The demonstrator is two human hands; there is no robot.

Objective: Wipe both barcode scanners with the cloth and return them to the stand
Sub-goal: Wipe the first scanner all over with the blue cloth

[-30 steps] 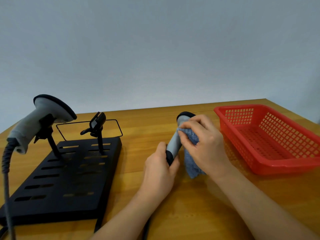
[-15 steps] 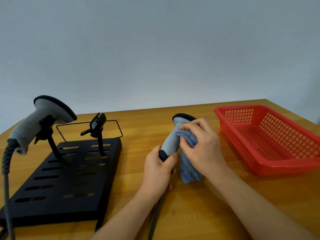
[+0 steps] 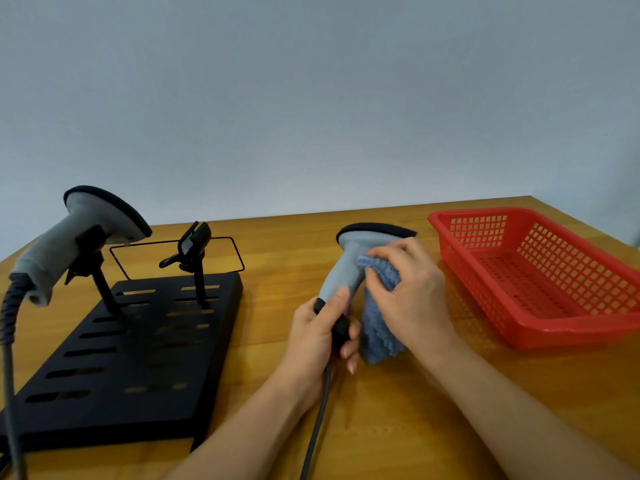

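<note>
Mid-wipe above the wooden desk (image 3: pixel 398 410): grey handheld barcode scanner (image 3: pixel 349 265) gripped by left hand (image 3: pixel 317 341), fluffy blue cloth (image 3: pixel 379 327) pinched against it in right hand (image 3: pixel 414 299). Next, likely: back to empty black stand cradle (image 3: pixel 194 247).

At centre frame we see the left hand (image 3: pixel 313 336) gripping the handle of a grey, black-rimmed barcode scanner (image 3: pixel 349 261), while the right hand (image 3: pixel 410 292) presses a fuzzy blue cloth (image 3: pixel 379 332) against its neck. At left, a second grey scanner (image 3: pixel 74 240) sits on the black slotted stand (image 3: pixel 138 358). A red plastic mesh basket (image 3: pixel 540 271) rests on the wooden table (image 3: pixel 398 427) at right.
</note>
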